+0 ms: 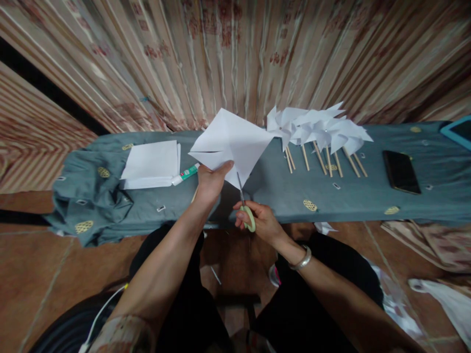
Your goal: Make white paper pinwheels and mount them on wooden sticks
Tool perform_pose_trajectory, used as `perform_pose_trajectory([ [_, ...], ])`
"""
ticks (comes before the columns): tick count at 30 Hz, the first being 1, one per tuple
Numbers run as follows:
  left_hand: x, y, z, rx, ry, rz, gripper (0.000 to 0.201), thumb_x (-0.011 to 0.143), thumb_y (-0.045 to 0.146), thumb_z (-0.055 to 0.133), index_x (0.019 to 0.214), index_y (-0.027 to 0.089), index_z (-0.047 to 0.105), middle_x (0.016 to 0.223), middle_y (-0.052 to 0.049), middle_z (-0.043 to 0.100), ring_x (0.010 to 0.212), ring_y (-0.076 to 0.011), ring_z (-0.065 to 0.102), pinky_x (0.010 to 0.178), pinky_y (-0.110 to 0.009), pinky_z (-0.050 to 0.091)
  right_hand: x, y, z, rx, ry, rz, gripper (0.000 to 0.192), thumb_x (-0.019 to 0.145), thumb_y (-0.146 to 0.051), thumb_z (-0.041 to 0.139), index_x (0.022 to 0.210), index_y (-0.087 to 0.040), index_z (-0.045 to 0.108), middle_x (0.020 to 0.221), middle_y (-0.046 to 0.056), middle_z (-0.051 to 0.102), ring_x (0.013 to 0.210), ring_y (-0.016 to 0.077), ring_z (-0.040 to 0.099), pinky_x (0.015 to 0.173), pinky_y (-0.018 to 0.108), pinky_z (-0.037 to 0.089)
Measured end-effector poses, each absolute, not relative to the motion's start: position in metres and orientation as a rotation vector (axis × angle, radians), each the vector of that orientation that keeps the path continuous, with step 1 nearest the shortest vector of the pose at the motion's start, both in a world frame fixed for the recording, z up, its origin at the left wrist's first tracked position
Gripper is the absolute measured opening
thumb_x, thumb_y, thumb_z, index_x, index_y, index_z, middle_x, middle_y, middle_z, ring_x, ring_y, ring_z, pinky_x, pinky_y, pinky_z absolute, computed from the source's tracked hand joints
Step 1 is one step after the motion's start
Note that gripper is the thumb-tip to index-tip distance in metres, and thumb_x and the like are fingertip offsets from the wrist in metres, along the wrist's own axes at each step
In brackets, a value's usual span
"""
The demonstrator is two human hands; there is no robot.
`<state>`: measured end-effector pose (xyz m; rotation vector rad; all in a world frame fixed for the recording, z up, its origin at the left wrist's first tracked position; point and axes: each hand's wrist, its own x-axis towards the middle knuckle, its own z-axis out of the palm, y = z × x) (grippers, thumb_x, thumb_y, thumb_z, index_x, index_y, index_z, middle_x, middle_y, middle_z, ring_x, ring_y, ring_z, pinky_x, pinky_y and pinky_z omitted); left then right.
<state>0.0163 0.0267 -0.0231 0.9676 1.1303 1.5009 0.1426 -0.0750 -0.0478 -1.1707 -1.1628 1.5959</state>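
Note:
My left hand (213, 182) pinches a square white sheet of paper (239, 139) near its lower left edge, thumb on top. The sheet is held up over the bench, one corner pointing down toward me. A slit runs inward from its left corner. In my right hand (263, 220) is a pair of scissors (250, 219) with pale green handles, fingers through the loops. Their blades meet the paper at its bottom corner. Beyond the sheet, on the right, lie several white paper pinwheels (324, 128) on wooden sticks.
A stack of white paper (150, 164) lies left on the grey-green cloth (353, 198), beside a green and white box (186, 174). A black phone (401, 171) and a blue-edged device (458, 132) are at right. Behind hangs a patterned curtain (235, 59).

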Motion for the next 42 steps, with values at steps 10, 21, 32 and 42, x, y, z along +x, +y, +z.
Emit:
perform_pose_trajectory([
  [10,0.0160,0.0259,-0.0234,0.986,1.113,1.499,0.030,0.058,0.030,0.081,0.081,0.014,0.071,0.093,-0.009,0.076,0.085,-0.0237,0.070,0.086,-0.038,0.056,0.1429,-0.0752,-0.0452,-1.163,-1.155,1.595,0.038,0.071,-0.052,0.076,0.085,-0.019,0.066,0.058,-0.003,0.065,0.048,0.0089,0.057,0.050,0.022,0.046],
  [21,0.0162,0.0266,-0.0232,1.002,1.118,1.502,0.030,0.058,0.029,0.079,0.084,0.013,0.073,0.090,-0.009,0.076,0.082,-0.0224,0.069,0.084,-0.037,0.056,0.1418,-0.0758,-0.0432,-1.171,-1.141,1.584,0.039,0.070,-0.054,0.077,0.082,-0.019,0.066,0.056,-0.004,0.065,0.047,0.0087,0.057,0.049,0.022,0.046],
  [32,0.0162,0.0259,-0.0236,1.023,1.104,1.501,0.031,0.061,0.028,0.080,0.086,0.014,0.071,0.094,-0.010,0.075,0.087,-0.0246,0.070,0.089,-0.040,0.055,0.1417,-0.0766,-0.0477,-1.166,-1.157,1.574,0.038,0.072,-0.054,0.075,0.085,-0.019,0.066,0.056,-0.003,0.065,0.048,0.0091,0.056,0.049,0.022,0.045],
  [42,0.0162,0.0265,-0.0245,1.015,1.119,1.505,0.030,0.059,0.028,0.080,0.084,0.015,0.072,0.093,-0.009,0.075,0.084,-0.0235,0.069,0.084,-0.039,0.056,0.1425,-0.0779,-0.0497,-1.120,-1.189,1.558,0.041,0.076,-0.058,0.071,0.088,-0.019,0.067,0.061,-0.002,0.067,0.050,0.0095,0.058,0.051,0.022,0.047],
])
